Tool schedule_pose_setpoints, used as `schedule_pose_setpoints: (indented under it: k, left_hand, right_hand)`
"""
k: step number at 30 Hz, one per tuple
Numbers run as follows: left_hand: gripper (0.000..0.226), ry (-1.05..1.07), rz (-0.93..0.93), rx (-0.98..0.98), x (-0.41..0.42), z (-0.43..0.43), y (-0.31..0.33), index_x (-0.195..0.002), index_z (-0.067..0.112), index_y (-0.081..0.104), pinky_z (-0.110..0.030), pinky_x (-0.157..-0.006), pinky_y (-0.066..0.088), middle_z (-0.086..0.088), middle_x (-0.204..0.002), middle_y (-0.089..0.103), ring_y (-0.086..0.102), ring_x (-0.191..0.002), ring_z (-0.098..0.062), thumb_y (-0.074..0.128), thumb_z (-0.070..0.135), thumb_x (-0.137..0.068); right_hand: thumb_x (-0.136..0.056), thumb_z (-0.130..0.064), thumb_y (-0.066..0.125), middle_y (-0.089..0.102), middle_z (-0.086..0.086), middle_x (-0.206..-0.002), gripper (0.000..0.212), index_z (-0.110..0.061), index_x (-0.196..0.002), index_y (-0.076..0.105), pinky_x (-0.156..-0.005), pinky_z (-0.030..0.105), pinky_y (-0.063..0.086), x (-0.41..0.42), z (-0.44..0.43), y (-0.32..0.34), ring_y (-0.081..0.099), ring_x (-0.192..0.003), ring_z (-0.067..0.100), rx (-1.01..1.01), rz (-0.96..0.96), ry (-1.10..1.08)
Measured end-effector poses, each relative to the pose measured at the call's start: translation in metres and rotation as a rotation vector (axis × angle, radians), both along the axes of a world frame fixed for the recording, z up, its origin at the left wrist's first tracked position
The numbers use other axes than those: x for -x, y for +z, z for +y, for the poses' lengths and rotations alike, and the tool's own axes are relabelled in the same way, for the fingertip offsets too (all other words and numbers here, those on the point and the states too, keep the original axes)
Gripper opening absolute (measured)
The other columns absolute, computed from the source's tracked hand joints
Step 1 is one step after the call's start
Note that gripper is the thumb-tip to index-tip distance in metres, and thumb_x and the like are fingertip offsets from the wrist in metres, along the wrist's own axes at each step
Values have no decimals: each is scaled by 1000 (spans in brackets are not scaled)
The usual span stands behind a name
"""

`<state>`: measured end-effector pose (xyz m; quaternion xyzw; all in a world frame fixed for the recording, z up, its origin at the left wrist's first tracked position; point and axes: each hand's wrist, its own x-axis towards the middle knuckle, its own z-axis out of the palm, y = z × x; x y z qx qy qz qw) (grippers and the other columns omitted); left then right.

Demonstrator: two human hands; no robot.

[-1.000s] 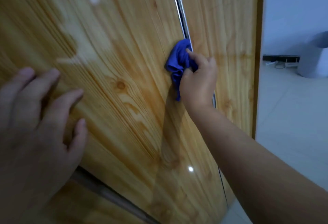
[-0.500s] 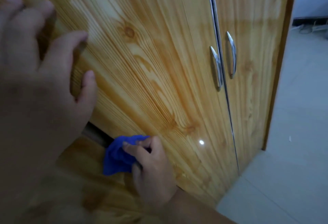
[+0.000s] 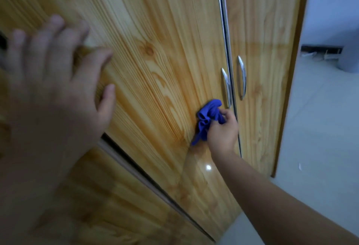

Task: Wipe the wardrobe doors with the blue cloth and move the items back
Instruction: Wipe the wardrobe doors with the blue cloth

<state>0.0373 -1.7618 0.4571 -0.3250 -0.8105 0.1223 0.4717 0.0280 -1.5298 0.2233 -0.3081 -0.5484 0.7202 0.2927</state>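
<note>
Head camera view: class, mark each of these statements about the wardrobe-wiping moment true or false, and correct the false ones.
1. The right hand grips the blue cloth against a wardrobe door. True.
2. The left hand holds the cloth. False: its fingers are spread and it holds nothing.
3. Two metal handles sit either side of the seam between two doors. True.
4. The cloth is draped over a handle. False: it is bunched in the right hand, beside the handles.
</note>
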Motion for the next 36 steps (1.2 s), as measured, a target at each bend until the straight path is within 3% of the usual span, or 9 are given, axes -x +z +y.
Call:
schedule_pose_setpoints:
  k: [4,6,9,12,16,24,30,34,36]
  left_hand:
    - [48,70,8,11,-14,9,-11,-140,22,56,-59,-124,22,-8,-160,39,32,-151,-34,51,40,-96]
    - [47,158,-4,13,-17,16,1,-138,20,61,-57,-124,18,-10,-159,41,34,-151,-35,53,38,-95]
    - [48,189,-84,7,-29,24,-3,-135,20,66,-55,-126,15,-10,-158,43,35,-150,-35,53,38,-92]
    - [43,134,-91,-85,-37,45,-2,-128,22,68,-49,-127,15,-9,-152,49,41,-146,-34,53,38,-91]
    - [38,22,5,-123,-26,112,-20,-121,20,75,-52,-119,33,-10,-142,63,54,-136,-32,56,33,-91]
    - [37,123,6,-87,7,272,-13,-113,18,79,-55,-106,45,-10,-131,70,61,-127,-31,56,34,-89]
    - [42,132,-42,-136,32,336,47,-126,20,72,-51,-114,41,-7,-143,62,53,-141,-27,54,36,-92]
    - [44,117,45,-183,50,352,115,-133,20,65,-48,-115,44,-5,-144,59,48,-142,-25,57,33,-92]
    - [45,127,124,-176,58,357,152,-135,19,63,-45,-111,46,-5,-144,57,48,-140,-25,59,32,-92]
  right_hand:
    - [-91,-2,61,76,-4,-85,24,-22,-100,72,-83,42,61,-29,20,28,72,-82,13,-136,-28,166]
    - [-92,0,61,76,-7,-78,29,-27,-93,72,-65,25,59,-41,39,48,72,-70,9,-161,39,243]
    - [-94,2,58,76,-4,-76,29,-23,-94,73,-49,15,52,-60,69,81,69,-58,7,-166,80,361]
    - [-94,2,60,75,4,-75,26,-20,-95,74,-51,16,51,-65,105,111,68,-58,10,-221,98,451]
    - [-93,4,61,78,10,-82,27,-18,-96,76,-53,20,55,-51,165,143,74,-67,19,-171,130,537]
    - [-95,4,61,76,7,-74,22,-12,-95,76,-53,20,56,10,304,186,70,-60,15,-102,168,739]
    - [-96,-9,64,79,-5,-87,35,-41,-91,76,-65,26,58,59,353,258,76,-76,12,-360,309,785]
    - [-95,-8,65,77,-13,-91,38,-44,-92,75,-66,18,58,81,362,332,74,-81,3,-568,564,713]
    - [-95,-13,65,75,-15,-99,32,-43,-102,74,-77,17,57,91,362,376,69,-92,0,-793,663,606]
